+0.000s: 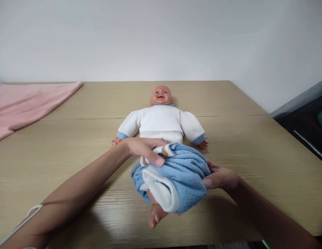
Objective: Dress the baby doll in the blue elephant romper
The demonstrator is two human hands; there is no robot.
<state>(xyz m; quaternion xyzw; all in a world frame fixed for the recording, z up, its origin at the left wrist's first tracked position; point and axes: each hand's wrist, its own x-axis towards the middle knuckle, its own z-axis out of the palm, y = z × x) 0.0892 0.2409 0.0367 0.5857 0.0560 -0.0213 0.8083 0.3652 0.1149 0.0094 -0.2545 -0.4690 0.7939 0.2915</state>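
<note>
A baby doll [161, 119] lies on its back on the wooden table, head away from me, in a white top with blue cuffs. Blue terry pants [184, 173] with white trim are bunched around its legs. One doll foot [156, 216] pokes out of a white leg cuff; the other foot is mostly hidden. My left hand [148, 149] grips the striped edge of the pants, thumb on top and fingers hidden behind. On the right side, my right hand [219, 176] pinches the blue cloth between thumb and fingers.
A pink cloth [33, 103] is spread over the table's left back corner. The wooden table [72, 166] meets a pale wall [155, 41] behind. Beyond the table's right edge stands a dark object [306, 121]. A white cord [19, 226] crosses my left forearm.
</note>
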